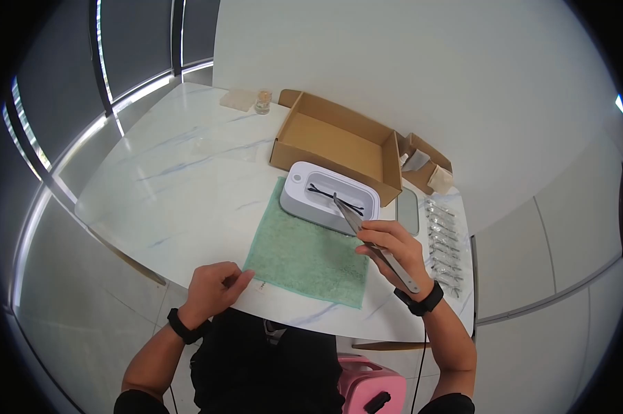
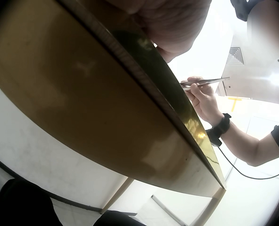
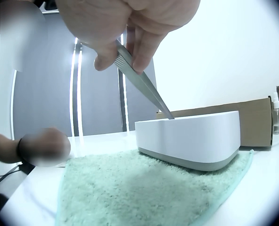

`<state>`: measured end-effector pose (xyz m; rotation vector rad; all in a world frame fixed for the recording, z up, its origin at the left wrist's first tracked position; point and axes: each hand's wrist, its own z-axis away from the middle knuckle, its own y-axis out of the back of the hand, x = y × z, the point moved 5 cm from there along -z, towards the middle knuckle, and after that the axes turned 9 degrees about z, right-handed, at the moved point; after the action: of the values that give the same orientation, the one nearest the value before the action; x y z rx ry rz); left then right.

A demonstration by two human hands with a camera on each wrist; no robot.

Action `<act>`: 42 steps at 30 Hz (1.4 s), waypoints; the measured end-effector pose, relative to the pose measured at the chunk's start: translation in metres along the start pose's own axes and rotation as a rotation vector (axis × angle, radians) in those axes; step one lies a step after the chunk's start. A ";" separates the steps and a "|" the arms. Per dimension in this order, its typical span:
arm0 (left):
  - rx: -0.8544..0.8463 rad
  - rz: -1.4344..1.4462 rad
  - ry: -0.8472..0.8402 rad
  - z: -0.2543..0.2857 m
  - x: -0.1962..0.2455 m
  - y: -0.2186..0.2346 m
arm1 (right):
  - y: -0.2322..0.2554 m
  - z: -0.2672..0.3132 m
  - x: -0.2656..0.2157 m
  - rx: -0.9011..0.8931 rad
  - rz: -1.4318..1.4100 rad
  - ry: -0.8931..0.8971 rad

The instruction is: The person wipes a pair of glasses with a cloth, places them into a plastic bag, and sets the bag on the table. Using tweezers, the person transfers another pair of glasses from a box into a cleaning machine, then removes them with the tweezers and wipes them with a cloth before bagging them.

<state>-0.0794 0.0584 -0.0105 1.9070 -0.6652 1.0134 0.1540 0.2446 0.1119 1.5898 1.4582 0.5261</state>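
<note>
My right hand (image 1: 393, 250) pinches a pair of metal tweezers (image 1: 387, 261), which point down into a white tub-shaped device (image 1: 308, 206) with a round button, probably an ultrasonic cleaner. Inside its basin lies a thin black rod (image 1: 318, 190) with forked ends, and the tweezer tips overlap its middle in the head view. From the right wrist view, the tweezers (image 3: 141, 84) slope past the device's rim (image 3: 188, 117), with their tips hidden behind it. At the front table edge rests my left hand (image 1: 217, 288), loosely curled and holding nothing, its thumb near the corner of a green towel (image 1: 304, 265).
Behind the device stands an open cardboard box (image 1: 335, 138), with a smaller box (image 1: 441, 164) of supplies beside it. Several bagged metal tools (image 1: 444, 241) line the right side near a grey tray (image 1: 408, 210). A small glass (image 1: 262, 102) stands at the back. Below is a pink stool (image 1: 373, 386).
</note>
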 end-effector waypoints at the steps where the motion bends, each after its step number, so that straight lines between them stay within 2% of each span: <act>1: -0.001 0.000 -0.001 0.000 0.000 0.000 | 0.001 0.000 0.000 0.001 0.000 0.000; 7: -0.001 -0.002 0.010 0.000 -0.001 0.000 | 0.026 -0.003 0.005 0.174 -0.021 0.028; 9: 0.004 -0.016 -0.006 -0.001 0.000 0.000 | 0.024 0.002 0.021 0.209 -0.534 -0.230; 10: 0.003 -0.014 -0.008 -0.001 -0.001 -0.001 | 0.025 0.003 0.023 0.195 -0.556 -0.218; 26: -0.008 -0.030 0.018 -0.001 -0.001 -0.001 | 0.009 0.012 0.038 0.172 -0.518 -0.266; 28: -0.012 -0.031 0.021 0.000 -0.001 -0.001 | 0.009 0.013 0.037 0.211 -0.606 -0.261; 35: -0.001 -0.021 0.018 0.000 -0.002 -0.002 | 0.012 0.013 0.037 0.230 -0.631 -0.218; 42: 0.004 -0.016 0.017 0.001 -0.002 -0.002 | 0.011 0.011 0.040 0.211 -0.641 -0.290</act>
<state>-0.0790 0.0587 -0.0133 1.9023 -0.6380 1.0207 0.1773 0.2800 0.1054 1.1861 1.7159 -0.2242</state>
